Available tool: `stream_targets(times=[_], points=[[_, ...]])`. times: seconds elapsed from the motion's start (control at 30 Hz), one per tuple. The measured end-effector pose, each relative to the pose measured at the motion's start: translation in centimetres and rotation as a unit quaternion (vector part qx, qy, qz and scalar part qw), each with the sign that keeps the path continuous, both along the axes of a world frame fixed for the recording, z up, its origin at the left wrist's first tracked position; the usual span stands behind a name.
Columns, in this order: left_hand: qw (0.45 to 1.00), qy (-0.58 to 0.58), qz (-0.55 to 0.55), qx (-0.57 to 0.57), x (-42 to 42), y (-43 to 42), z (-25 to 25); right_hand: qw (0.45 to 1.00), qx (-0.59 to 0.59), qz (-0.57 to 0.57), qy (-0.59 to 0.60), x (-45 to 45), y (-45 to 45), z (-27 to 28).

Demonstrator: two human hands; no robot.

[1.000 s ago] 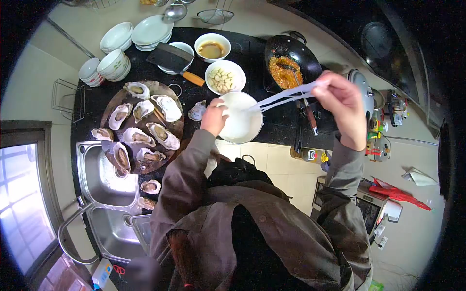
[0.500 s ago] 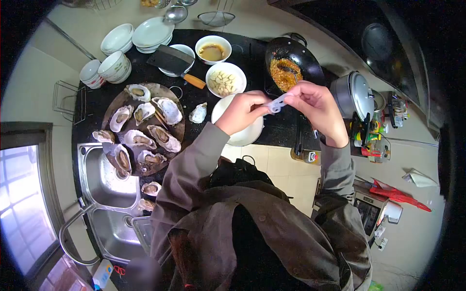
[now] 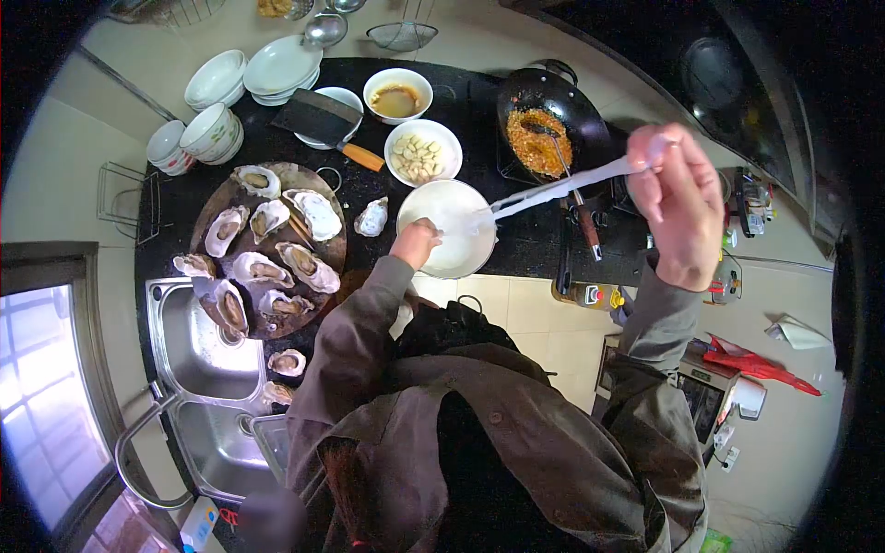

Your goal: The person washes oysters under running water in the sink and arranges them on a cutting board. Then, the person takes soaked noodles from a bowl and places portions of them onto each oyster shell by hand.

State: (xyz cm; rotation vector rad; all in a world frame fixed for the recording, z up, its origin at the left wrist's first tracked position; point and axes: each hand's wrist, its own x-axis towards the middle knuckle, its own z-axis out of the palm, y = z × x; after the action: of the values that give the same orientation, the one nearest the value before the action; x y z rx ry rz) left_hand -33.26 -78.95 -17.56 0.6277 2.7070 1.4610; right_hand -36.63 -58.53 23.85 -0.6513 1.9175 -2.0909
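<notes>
Pale translucent strands that look like glass noodles (image 3: 562,188) stretch from my raised right hand (image 3: 680,207) down to the left, over a white bowl (image 3: 456,263). My right hand is closed on their upper end; its fingers are blurred. At the bowl's left rim, my left hand (image 3: 418,243) is curled closed, fingertips over the inside. Whether it grips the rim or some noodles cannot be made out. Next to that bowl stand a bowl of peeled garlic cloves (image 3: 444,153) and an opened oyster in its shell (image 3: 371,217).
Several opened oysters lie on a round wooden board (image 3: 334,253) beside a double sink (image 3: 263,355). A cleaver (image 3: 316,118) rests across a dish. The wok (image 3: 590,134) holds orange-brown minced food and a ladle. White plates (image 3: 281,69) and bowls (image 3: 210,132) are stacked at the back.
My hands have drawn apart. The right moved up and right with the strands, now stretched long; the left dropped to the white bowl's left rim.
</notes>
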Motion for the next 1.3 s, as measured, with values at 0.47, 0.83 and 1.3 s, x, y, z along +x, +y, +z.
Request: stream_targets(times=[0.47,0.83,1.3], points=[[0.944,-0.031,-0.151,0.291,-3.4,1.6,18.9,0.997,0.054,-0.010,-0.050,-0.1,-1.6,-3.2],[0.987,0.073,-0.076,0.120,-2.8,0.1,13.1,0.991,-0.016,-0.127,0.049,-0.3,2.1,0.5],[0.979,0.103,-0.079,0.158,-4.7,-1.2,28.4,0.984,0.120,0.072,-0.107,-1.6,-0.9,-16.9]])
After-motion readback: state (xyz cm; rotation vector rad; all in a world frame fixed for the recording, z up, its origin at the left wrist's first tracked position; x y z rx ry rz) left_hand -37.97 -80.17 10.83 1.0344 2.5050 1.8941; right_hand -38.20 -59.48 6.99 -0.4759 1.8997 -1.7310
